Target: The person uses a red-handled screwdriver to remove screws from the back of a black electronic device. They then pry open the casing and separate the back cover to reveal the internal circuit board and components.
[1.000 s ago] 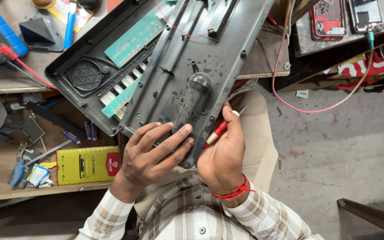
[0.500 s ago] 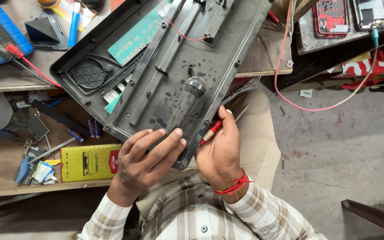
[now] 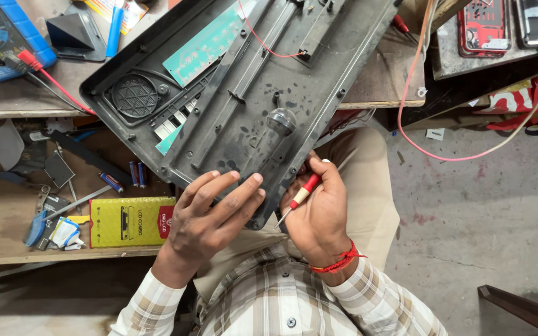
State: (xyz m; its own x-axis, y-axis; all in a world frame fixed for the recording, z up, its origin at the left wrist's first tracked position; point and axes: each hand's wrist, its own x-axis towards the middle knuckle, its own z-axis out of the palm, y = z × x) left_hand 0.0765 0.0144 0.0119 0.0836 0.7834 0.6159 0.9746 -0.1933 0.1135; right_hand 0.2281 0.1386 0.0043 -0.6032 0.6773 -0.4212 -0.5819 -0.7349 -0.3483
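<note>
Our left hand (image 3: 210,214) lies flat with fingers spread on the dark grey plastic back panel (image 3: 250,93), probably to keep it steady on our lap and the wooden bench (image 3: 20,102). Our right hand (image 3: 319,208) pinches a small red-handled screwdriver (image 3: 299,196), its tip just beside the panel's near edge.

The person is wearing a checked shirt with long sleeves, in beige and white with thin grey and brown lines crossing. The cuffs are reaching down to both wrists. A small dark button is showing on the front of the shirt, in the middle of the chest. The trousers are plain, in a light khaki colour. Around the wrist of the right hand (image 3: 319,218) a red thread bracelet is sitting, with a small knot. The left hand (image 3: 210,214) is wearing no ring or band.
</note>
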